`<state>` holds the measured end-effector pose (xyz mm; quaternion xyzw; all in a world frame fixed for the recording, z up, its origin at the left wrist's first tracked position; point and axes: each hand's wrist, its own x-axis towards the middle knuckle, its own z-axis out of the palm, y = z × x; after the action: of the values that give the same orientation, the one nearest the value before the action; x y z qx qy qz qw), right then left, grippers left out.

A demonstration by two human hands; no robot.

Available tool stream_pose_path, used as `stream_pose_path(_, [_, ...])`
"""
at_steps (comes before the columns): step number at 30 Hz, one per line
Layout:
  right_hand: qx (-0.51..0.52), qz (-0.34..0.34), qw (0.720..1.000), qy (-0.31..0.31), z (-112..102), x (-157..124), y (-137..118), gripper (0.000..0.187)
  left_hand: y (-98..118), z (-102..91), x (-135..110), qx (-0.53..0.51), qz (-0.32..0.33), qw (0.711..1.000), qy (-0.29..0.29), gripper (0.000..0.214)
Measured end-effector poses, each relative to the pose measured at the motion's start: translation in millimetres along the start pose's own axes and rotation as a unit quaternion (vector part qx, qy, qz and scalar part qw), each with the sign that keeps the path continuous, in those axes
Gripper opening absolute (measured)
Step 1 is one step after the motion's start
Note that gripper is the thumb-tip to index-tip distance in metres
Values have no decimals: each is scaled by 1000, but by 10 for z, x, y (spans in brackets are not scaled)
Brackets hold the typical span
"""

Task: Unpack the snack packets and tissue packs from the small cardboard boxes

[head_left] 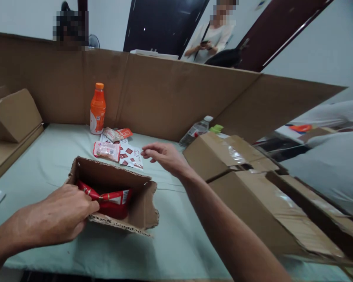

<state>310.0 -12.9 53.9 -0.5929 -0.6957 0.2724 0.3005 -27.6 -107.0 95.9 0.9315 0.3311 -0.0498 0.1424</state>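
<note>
My left hand (66, 211) is closed over the near left rim of an open cardboard box (144, 203), which is tilted on the cloth. Inside that box lies a shiny red packet (113, 205), close to my left fingertips. My right hand (164, 156) hangs empty past the box, fingers stretched forward and slightly bent. Nearest to it is a white packet with brown squares (131, 155). A pink-and-clear wrapped packet (106, 150) overlaps that one, and a small orange and white sachet (117, 134) lies behind. An orange drink bottle (98, 109) stands upright at the back.
Tall cardboard panels (164, 94) wall off the far side of the green cloth (179, 235). Taped cardboard boxes (261, 196) fill the right, with a tilted clear bottle (197, 131) behind them. More cardboard (17, 117) stands left. Beyond the wall is a person (211, 41) holding a phone.
</note>
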Motion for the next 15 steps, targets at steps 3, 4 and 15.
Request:
stream_pose_path(3, [-56, 69, 996, -8, 204, 375, 482, 30, 25, -148, -29, -4, 14, 1000, -20, 26])
stream_pose_path(4, [-68, 77, 995, -6, 266, 479, 608, 30, 49, -221, -10, 2, 7, 999, -40, 34])
stream_pose_path(15, [-137, 95, 980, -105, 493, 1304, 1137, 94, 46, -574, 822, -74, -34, 946, -313, 94])
